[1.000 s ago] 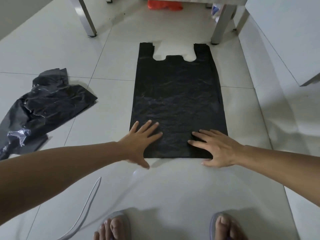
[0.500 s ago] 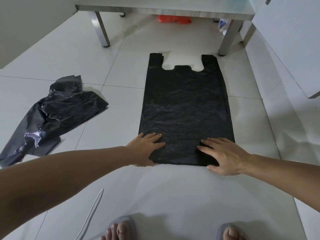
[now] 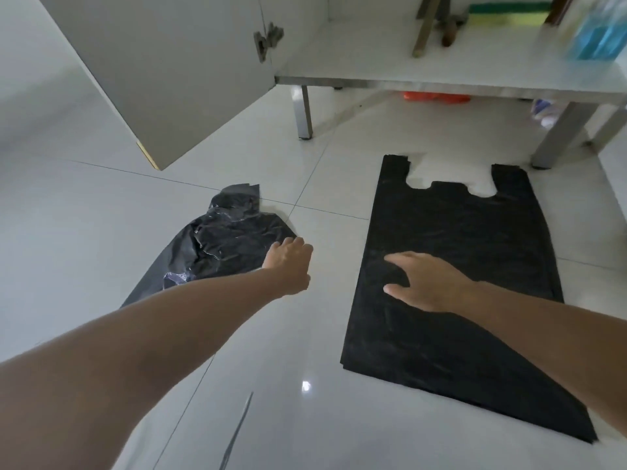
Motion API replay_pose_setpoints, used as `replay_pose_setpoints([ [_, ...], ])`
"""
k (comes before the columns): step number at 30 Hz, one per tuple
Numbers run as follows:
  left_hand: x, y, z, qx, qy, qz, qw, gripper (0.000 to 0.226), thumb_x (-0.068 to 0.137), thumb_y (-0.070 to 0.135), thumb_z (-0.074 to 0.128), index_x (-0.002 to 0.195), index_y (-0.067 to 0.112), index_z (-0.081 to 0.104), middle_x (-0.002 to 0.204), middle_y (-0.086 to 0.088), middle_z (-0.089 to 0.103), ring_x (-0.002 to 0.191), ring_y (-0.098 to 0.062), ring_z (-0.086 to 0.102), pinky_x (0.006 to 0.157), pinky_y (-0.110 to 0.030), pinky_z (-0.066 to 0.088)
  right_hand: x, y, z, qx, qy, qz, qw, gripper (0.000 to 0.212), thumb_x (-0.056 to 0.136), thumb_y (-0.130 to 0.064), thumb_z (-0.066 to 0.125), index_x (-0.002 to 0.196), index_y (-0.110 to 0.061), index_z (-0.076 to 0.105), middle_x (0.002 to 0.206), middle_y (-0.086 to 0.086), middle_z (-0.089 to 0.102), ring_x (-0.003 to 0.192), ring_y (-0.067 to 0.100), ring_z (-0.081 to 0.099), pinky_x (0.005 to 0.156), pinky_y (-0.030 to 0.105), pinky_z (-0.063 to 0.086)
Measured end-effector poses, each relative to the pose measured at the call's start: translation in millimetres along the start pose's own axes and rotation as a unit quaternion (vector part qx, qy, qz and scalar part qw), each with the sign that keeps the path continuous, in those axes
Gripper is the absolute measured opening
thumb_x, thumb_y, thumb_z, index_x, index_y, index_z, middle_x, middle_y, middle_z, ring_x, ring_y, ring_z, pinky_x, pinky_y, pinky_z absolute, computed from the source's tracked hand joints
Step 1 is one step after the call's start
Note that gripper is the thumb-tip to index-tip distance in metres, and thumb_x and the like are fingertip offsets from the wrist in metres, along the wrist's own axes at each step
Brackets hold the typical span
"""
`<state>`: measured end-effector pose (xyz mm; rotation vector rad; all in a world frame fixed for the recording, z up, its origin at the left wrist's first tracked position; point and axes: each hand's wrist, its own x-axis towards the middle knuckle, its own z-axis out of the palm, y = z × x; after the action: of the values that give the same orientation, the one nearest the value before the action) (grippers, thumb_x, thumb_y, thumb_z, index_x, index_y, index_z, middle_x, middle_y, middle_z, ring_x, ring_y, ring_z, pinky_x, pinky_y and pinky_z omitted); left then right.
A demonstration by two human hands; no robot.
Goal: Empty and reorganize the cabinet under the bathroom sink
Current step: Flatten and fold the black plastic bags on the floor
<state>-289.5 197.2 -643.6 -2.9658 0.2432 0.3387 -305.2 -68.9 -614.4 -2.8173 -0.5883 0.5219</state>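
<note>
A black plastic bag lies flat on the white tiled floor, its handles toward the cabinet. My right hand rests on the bag's left part, fingers spread. A second, crumpled black bag lies to the left. My left hand is at that bag's right edge, fingers curled downward; whether they grip the plastic I cannot tell. The cabinet stands open on metal legs. On its floor are a blue bottle, a green and yellow sponge and some wooden handles.
The cabinet's open door hangs over the floor at upper left. Under the cabinet lie something orange and a small white and blue object. A metal leg stands beyond the crumpled bag.
My left hand has left the flat bag and moved left to the crumpled one. My right hand has slid up and left on the flat bag. The view has turned left and lifted.
</note>
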Motion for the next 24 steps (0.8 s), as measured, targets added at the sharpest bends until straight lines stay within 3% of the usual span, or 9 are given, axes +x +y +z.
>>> replay_pose_setpoints([
  [4,8.1,-51.8,10.0,-0.045,0.013,-0.109,0.993,0.036,0.088,0.023,0.059,0.122,0.014,0.051,0.127,-0.005,0.049,0.12,-0.023,0.046,0.099,-0.037,0.041,40.6,-32.3,-2.4,0.024,0.005,-0.021,0.999,0.064,0.096,-0.044,0.054,0.151,-0.019,0.034,0.152,-0.001,0.041,0.136,0.021,0.04,0.11,0.038,0.037],
  [11,24.1,-96.8,43.4,-0.095,-0.019,-0.136,0.986,0.036,0.091,0.029,0.057,0.123,0.015,0.06,0.127,-0.003,0.05,0.125,-0.023,0.042,0.1,-0.037,0.041,81.1,-54.9,11.3,0.067,-0.013,-0.022,0.997,0.063,0.097,-0.042,0.051,0.152,-0.019,0.032,0.152,-0.001,0.041,0.132,0.02,0.044,0.107,0.036,0.038],
  [13,24.5,-97.0,54.7,-0.143,0.012,-0.153,0.978,0.021,0.09,0.021,0.055,0.103,0.011,0.068,0.108,-0.002,0.053,0.117,-0.025,0.047,0.086,-0.034,0.044,85.2,-53.8,15.3,0.087,-0.017,-0.016,0.996,0.063,0.095,-0.042,0.05,0.152,-0.02,0.032,0.15,0.0,0.042,0.131,0.02,0.046,0.105,0.038,0.041],
  [16,23.2,-95.0,58.2,-0.198,0.054,-0.19,0.96,0.017,0.085,0.015,0.057,0.074,0.007,0.067,0.086,0.0,0.052,0.091,-0.027,0.054,0.067,-0.028,0.036,87.4,-51.0,17.6,0.102,-0.013,-0.013,0.995,0.064,0.094,-0.042,0.051,0.151,-0.018,0.034,0.147,0.001,0.046,0.129,0.019,0.048,0.103,0.037,0.042],
  [18,23.3,-95.4,50.8,-0.25,0.056,-0.216,0.942,0.02,0.084,0.018,0.061,0.066,0.01,0.067,0.082,-0.002,0.06,0.08,-0.027,0.057,0.065,-0.027,0.041,88.2,-48.1,15.7,0.115,-0.008,-0.008,0.993,0.063,0.094,-0.041,0.052,0.15,-0.016,0.036,0.131,0.0,0.057,0.118,0.015,0.054,0.098,0.033,0.043],
  [20,25.5,-100.2,38.2,-0.31,0.053,-0.228,0.921,0.014,0.085,0.023,0.067,0.076,0.019,0.077,0.083,0.001,0.069,0.08,-0.023,0.063,0.071,-0.027,0.05,91.2,-45.7,11.5,0.135,0.005,-0.002,0.991,0.062,0.094,-0.04,0.054,0.148,-0.015,0.039,0.098,-0.012,0.058,0.094,0.008,0.056,0.089,0.029,0.043],
  [21,26.0,-103.4,29.4,-0.334,0.059,-0.23,0.912,0.012,0.085,0.024,0.068,0.079,0.022,0.078,0.08,0.003,0.07,0.079,-0.02,0.064,0.071,-0.026,0.051,93.6,-45.6,7.9,0.144,0.014,0.003,0.989,0.061,0.093,-0.04,0.055,0.147,-0.015,0.041,0.098,-0.014,0.058,0.093,0.009,0.056,0.089,0.029,0.044],
  [24,27.2,-109.9,-8.5,-0.37,0.129,-0.219,0.893,0.023,0.087,0.018,0.064,0.064,0.02,0.069,0.064,0.003,0.06,0.071,-0.021,0.059,0.061,-0.024,0.041,103.4,-49.0,-8.5,0.174,0.05,0.012,0.983,0.059,0.093,-0.043,0.058,0.145,-0.018,0.044,0.136,-0.002,0.056,0.113,0.017,0.058,0.099,0.035,0.047],
])
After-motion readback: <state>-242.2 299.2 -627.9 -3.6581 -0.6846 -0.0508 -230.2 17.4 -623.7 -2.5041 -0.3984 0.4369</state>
